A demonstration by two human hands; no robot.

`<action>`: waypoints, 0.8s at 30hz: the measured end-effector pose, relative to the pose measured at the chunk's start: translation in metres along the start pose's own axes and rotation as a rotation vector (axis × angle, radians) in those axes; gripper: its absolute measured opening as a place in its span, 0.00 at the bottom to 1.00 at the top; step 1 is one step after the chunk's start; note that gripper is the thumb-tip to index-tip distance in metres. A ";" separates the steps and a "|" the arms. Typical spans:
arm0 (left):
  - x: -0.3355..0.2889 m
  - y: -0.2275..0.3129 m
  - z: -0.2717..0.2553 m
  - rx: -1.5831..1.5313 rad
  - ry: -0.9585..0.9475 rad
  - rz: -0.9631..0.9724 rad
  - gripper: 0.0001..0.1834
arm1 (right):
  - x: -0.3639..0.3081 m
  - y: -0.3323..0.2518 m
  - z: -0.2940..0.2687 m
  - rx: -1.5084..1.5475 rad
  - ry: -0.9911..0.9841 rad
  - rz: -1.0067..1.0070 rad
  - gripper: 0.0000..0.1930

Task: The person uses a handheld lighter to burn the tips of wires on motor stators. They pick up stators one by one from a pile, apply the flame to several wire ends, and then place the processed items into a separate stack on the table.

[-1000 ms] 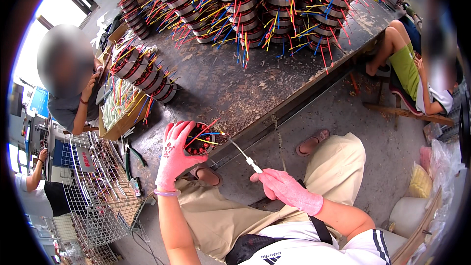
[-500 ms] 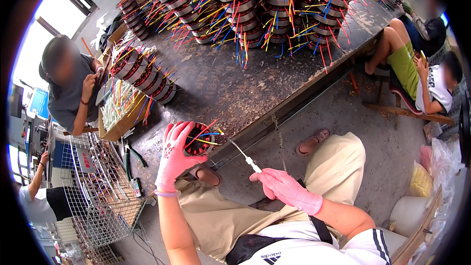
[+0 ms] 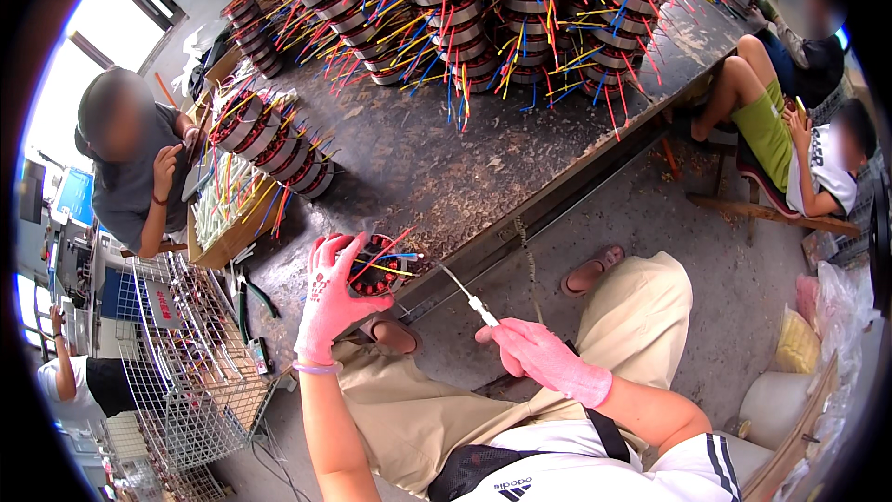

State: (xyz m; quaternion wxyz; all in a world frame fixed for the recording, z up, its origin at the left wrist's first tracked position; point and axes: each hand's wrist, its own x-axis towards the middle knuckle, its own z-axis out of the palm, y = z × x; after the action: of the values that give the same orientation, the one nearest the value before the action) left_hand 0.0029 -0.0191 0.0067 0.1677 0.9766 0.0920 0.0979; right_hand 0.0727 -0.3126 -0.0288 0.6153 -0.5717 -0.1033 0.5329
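Observation:
My left hand [image 3: 327, 293], in a pink glove, curls its thumb and fingers round the side of a motor stator [image 3: 373, 284] at the near edge of the table. The stator is a ring with dark red windings. Red, blue and yellow lead wires [image 3: 398, 270] stick out of it to the right. In my right hand [image 3: 548, 358], also gloved in pink, is what looks like a soldering iron [image 3: 480, 309] with a white collar and a long thin metal shaft. Its tip points up and left, close to the wire ends; whether it touches them I cannot tell.
Tall stacks of stators [image 3: 455, 19] with loose wires fill the table's far side. A shorter leaning stack [image 3: 274, 144] stands left, by a cardboard box [image 3: 218, 246] of white sleeves. Pliers [image 3: 243, 302] and a wire basket [image 3: 186, 344] are nearer. Co-workers sit left and right.
My left fingers and the stator shift slightly, and the wire ends sit a little differently. The iron stays near them. At far left, another person's arm has moved.

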 end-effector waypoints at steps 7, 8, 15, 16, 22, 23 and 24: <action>0.001 -0.003 -0.005 0.035 -0.032 0.087 0.50 | -0.001 0.003 -0.005 0.005 0.005 -0.006 0.15; 0.000 -0.001 -0.006 0.057 -0.029 0.072 0.50 | -0.003 0.000 -0.004 -0.021 0.013 -0.006 0.15; 0.004 -0.005 -0.004 0.063 -0.049 0.097 0.50 | 0.004 0.006 -0.006 0.063 -0.031 -0.008 0.16; 0.003 -0.002 -0.004 0.065 -0.039 0.066 0.49 | 0.005 0.006 -0.006 0.067 -0.040 -0.009 0.16; 0.006 -0.012 0.000 0.095 -0.029 0.143 0.50 | 0.003 0.000 -0.005 -0.006 -0.032 -0.035 0.15; 0.006 -0.012 0.000 0.083 -0.028 0.149 0.50 | 0.003 0.000 -0.005 -0.006 -0.030 -0.030 0.15; 0.007 -0.012 0.000 0.072 -0.026 0.154 0.50 | 0.003 0.000 -0.006 -0.005 -0.028 -0.026 0.16</action>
State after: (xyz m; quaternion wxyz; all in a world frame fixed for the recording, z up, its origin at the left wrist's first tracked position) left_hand 0.0077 -0.0067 0.0039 0.1256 0.9874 0.0180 0.0945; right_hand 0.0781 -0.3136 -0.0319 0.6190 -0.5643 -0.1208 0.5327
